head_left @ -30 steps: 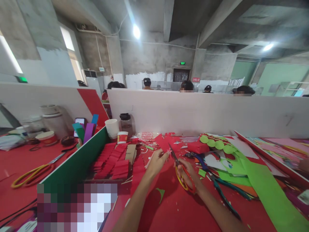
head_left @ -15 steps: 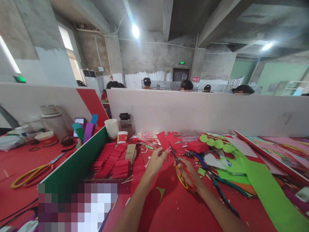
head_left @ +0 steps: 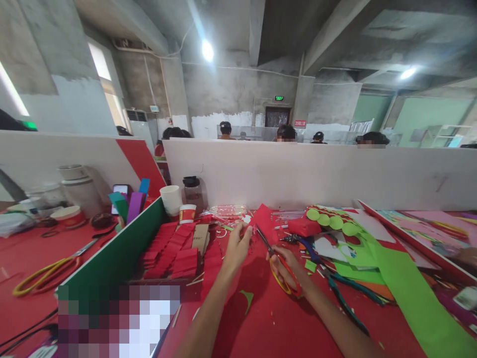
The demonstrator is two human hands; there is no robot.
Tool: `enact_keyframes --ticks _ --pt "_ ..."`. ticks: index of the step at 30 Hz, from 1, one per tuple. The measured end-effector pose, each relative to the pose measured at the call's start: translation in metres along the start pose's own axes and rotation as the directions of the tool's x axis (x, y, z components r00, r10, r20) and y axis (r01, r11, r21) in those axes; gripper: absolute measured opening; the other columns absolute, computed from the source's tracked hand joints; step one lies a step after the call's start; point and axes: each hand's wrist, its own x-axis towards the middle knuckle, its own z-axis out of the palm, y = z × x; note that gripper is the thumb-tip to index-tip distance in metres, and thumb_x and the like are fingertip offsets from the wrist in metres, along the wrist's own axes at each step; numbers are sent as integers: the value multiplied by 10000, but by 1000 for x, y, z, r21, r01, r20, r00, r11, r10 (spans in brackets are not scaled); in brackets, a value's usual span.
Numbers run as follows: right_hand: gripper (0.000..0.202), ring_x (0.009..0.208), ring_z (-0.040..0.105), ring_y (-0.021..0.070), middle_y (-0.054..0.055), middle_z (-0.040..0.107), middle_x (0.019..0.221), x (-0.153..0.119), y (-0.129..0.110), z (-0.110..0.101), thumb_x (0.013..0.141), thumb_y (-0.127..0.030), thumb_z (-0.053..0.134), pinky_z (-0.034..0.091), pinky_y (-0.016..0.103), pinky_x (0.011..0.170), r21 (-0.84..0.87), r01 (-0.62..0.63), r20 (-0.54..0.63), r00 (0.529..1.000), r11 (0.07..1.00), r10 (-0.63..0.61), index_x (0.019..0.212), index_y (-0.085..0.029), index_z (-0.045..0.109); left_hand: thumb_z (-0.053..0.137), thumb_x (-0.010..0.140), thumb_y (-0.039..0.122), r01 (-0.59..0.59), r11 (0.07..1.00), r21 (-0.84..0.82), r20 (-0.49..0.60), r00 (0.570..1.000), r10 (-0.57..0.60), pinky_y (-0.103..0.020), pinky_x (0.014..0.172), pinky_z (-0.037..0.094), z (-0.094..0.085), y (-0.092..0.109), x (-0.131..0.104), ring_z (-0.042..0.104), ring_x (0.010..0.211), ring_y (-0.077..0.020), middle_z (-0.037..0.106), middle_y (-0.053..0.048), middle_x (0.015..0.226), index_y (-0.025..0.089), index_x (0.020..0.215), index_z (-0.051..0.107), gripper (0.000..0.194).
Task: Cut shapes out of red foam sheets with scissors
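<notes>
My left hand (head_left: pixel 237 245) is closed in a pinch on a piece of red paper (head_left: pixel 266 220), which stands up from its fingertips. A small pinkish bit shows at the fingers, too small to name. In my right hand (head_left: pixel 285 266) is a pair of scissors (head_left: pixel 265 242) with red and yellow handles, fingers wrapped in the loops. The blades point up and left, their tips close to the paper by my left fingers. Below the hands, a green paper scrap (head_left: pixel 246 300) lies on the red table (head_left: pixel 261 330).
Stacked red paper pieces (head_left: pixel 175 246) lie left, near a paper cup (head_left: pixel 187 214) and a bottle (head_left: pixel 192 191). Right are pliers (head_left: pixel 345 293), green paper (head_left: pixel 406 288) and green discs (head_left: pixel 335 222). A green divider (head_left: pixel 122 248) and a white partition (head_left: pixel 298 171) bound the space.
My left hand has drawn slightly left, and the red paper has turned in its fingers. The scissors' blades have shifted a little left and down, still by the paper.
</notes>
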Motion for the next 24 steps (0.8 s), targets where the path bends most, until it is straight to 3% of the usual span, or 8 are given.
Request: enact_keyframes --ticks 10,16,24 --pt "588 423 393 85 -68 444 563 -4 -13 1 833 -783 562 323 196 397 -18 5 42 999 1000 -4 896 -198 569 528 908 423 -12 1000 26 -24 1000 13 -242 553 387 -1 1 0 460 539 -119 493 50 640 214 776 489 250" --pt "599 426 387 73 -94 450 599 -2 0 -2 792 -777 619 322 176 406 -14 -69 40 997 998 70 1017 -234 506 539 892 439 -6 999 48 -40 999 8 -245 559 393 -3 -3 3 474 542 -122 499 53 635 212 789 500 252" --pt "530 425 404 70 -111 460 655 2 15 -10 850 -725 591 317 167 404 -80 -21 71 997 997 27 1025 -266 392 622 843 375 4 998 55 -74 997 0 -235 576 399 -2 -4 2 466 545 -107 514 57 656 216 766 473 231"
